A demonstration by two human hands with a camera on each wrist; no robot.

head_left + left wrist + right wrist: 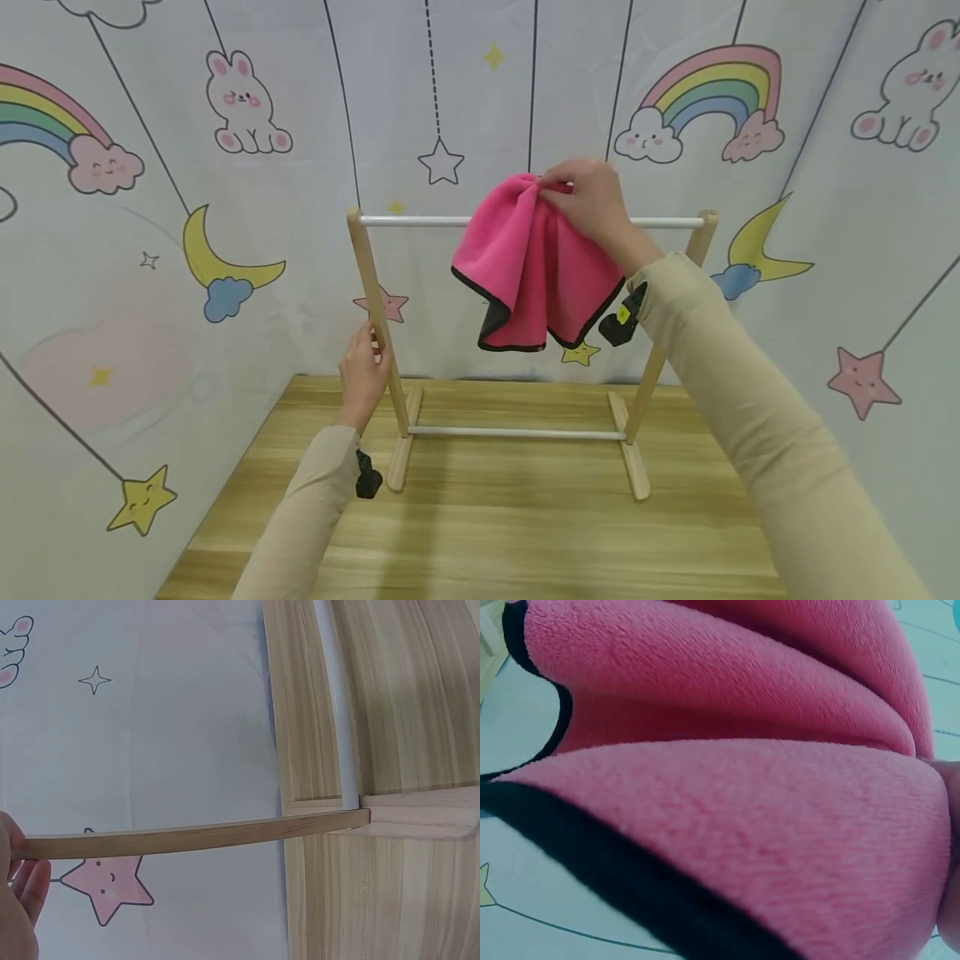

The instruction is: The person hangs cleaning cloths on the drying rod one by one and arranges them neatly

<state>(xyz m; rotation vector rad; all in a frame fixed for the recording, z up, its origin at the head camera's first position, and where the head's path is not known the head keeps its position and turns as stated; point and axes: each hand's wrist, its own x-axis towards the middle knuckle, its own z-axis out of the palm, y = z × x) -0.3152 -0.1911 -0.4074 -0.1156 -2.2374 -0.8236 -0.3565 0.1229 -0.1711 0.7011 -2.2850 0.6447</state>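
Observation:
A pink plush cloth point(498, 258) with dark edging hangs in folds from my right hand point(592, 196), whose thumb and fingers pinch it near its top. In the head view it covers the middle of the rack's white top bar point(420, 222). My left hand point(363, 371) holds the left wooden post point(369, 275) of the rack partway up. The left wrist view shows fingers and thumb around that post point(187, 838). In the right wrist view the cloth point(780, 825) fills most of the picture, and the hand shows only at the right edge.
The rack stands on a wood-grain tabletop point(517, 533), on two wooden feet point(628, 450) joined by a lower white bar point(517, 433). Its right post point(651, 379) is partly behind my right sleeve. A white backdrop point(300, 175) with cartoon drawings rises behind and at both sides.

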